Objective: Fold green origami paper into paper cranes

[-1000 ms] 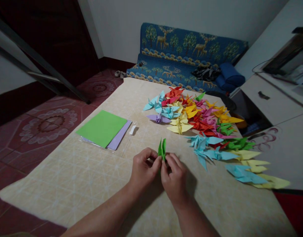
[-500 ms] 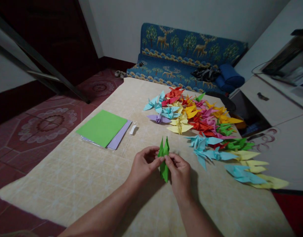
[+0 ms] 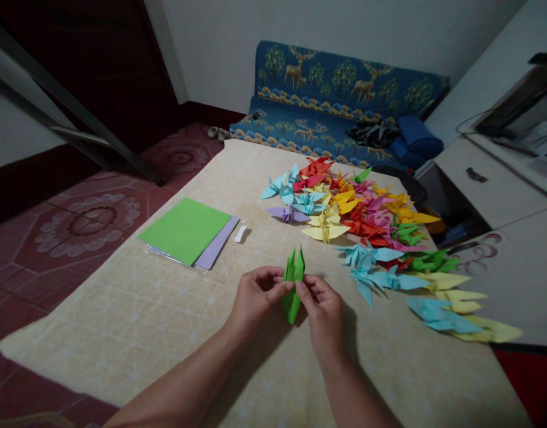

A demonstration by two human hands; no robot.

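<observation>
Folded green paper (image 3: 292, 306) over cream tablecloth (image 3: 144, 321); blue sofa (image 3: 326, 95) beyond, tiled floor (image 3: 90, 223).

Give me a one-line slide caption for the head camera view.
The left hand and right hand hold a folded green paper over a pale cloth, near many colorful paper cranes.

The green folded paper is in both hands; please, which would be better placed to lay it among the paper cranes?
Probably the right hand: it pinches the green folded paper and is nearer the paper cranes than the left hand.
</observation>
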